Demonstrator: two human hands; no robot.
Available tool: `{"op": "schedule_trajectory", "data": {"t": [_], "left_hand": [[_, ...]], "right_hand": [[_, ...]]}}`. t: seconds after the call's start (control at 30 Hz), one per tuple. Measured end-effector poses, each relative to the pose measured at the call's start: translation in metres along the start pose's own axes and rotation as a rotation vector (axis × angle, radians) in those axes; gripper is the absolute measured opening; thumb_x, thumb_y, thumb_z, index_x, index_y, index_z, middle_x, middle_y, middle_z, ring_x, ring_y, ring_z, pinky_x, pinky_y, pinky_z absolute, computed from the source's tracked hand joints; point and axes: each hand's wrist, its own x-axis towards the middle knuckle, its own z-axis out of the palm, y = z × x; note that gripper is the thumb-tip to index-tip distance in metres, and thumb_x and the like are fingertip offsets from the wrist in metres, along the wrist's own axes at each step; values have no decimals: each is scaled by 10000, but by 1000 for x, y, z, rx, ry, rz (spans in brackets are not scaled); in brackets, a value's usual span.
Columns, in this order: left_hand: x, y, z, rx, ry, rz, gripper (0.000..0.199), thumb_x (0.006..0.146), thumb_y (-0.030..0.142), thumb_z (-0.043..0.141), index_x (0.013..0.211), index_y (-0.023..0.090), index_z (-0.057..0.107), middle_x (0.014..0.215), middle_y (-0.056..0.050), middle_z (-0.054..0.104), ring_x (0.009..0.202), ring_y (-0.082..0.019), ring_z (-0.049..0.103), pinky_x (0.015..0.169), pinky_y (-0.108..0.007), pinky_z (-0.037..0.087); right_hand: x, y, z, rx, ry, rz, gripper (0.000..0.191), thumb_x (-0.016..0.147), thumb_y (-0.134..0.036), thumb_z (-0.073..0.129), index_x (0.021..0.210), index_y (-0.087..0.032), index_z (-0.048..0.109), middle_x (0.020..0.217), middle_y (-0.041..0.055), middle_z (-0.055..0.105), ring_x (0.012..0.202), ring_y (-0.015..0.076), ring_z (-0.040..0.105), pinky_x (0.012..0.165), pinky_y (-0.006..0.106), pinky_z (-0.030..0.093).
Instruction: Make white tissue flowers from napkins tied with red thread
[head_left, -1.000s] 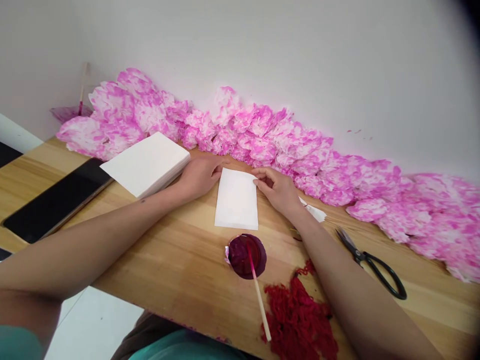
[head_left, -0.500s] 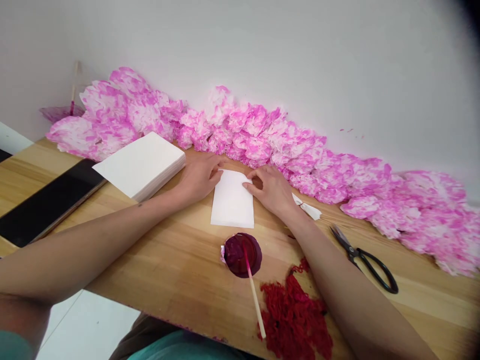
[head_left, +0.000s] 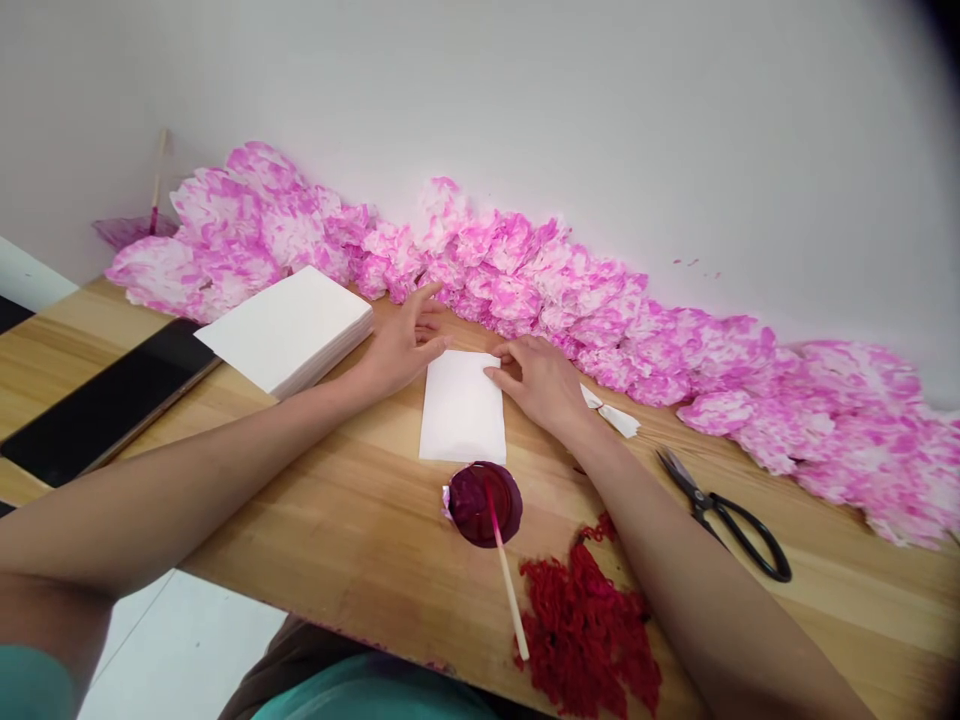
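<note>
A small white paper sheet (head_left: 461,415) lies on the wooden table (head_left: 337,560) between my hands. My right hand (head_left: 541,385) has its thumb and forefinger closed at the sheet's far right corner. Beside the far left corner, my left hand (head_left: 401,345) is open, its fingers spread and raised, the thumb close to the paper's edge. Just in front of the sheet sits a round dish of dark magenta liquid (head_left: 469,500), with a thin wooden stick (head_left: 513,605) resting in it. Left of my left hand is a thick stack of white paper (head_left: 292,325).
Pink-and-white paper flowers (head_left: 517,265) are heaped along the wall. A black phone (head_left: 105,405) lies at left, partly under the stack. Black-handled scissors (head_left: 705,505), a tied white paper strip (head_left: 619,420) and red yarn (head_left: 589,635) are on the right.
My left hand has come off the sheet's far left corner, its fingers lifting and spreading. The sheet has shifted slightly toward me, closer to the dish. My right hand stays at its corner.
</note>
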Motion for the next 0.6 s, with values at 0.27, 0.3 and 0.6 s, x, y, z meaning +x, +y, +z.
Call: {"op": "schedule_trajectory", "data": {"t": [0.27, 0.3, 0.6], "left_hand": [[-3, 20, -2, -89, 8, -81, 633, 876, 351, 579, 1436, 191, 333, 1318, -156, 565, 1210, -249, 559, 991, -436, 471], [-3, 23, -1, -136, -18, -96, 637, 878, 355, 580, 1441, 190, 333, 1305, -152, 583, 1214, -252, 562, 988, -431, 475], [-12, 30, 6, -298, -209, -190, 380, 793, 426, 661, 1019, 121, 692, 985, -92, 736, 950, -232, 668, 822, -362, 543]], "right_hand": [[-1, 0, 6, 482, 202, 134, 114, 875, -334, 541, 852, -224, 520, 741, -18, 600, 629, 137, 531, 591, 279, 416], [-1, 0, 7, 525, 243, 131, 126, 878, -349, 539, 864, -227, 514, 745, -18, 596, 635, 137, 534, 593, 277, 426], [-5, -8, 1, 693, 358, 7, 470, 855, -476, 600, 1258, -274, 470, 1011, 47, 665, 888, 202, 643, 729, 343, 541]]}}
